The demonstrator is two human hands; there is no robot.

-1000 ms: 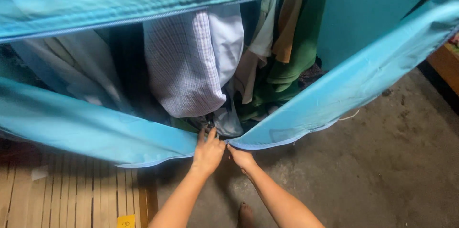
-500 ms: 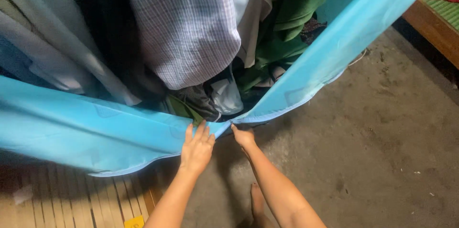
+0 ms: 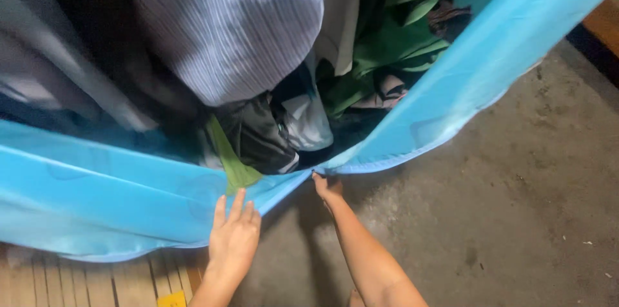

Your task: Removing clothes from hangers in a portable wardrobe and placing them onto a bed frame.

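Observation:
A blue fabric wardrobe cover [image 3: 116, 197] hangs open in two flaps that meet low at the centre. My left hand [image 3: 233, 237] lies flat against the left flap with its fingers spread. My right hand [image 3: 327, 186] pinches the point where the left flap joins the right flap [image 3: 490, 68]. Behind the opening hang a checked shirt [image 3: 232, 23], green clothes [image 3: 393, 36] and pale garments, with dark and white items bunched at the bottom.
Grey concrete floor [image 3: 503, 217] spreads to the right. A slatted wooden surface [image 3: 84, 284] with a small yellow tag [image 3: 171, 298] lies at lower left. A wooden edge [image 3: 603, 23] shows at the far right.
The view has moved down and closer to the clothes. My left hand slid down and left along the left flap, away from the join. My right hand stayed at the join.

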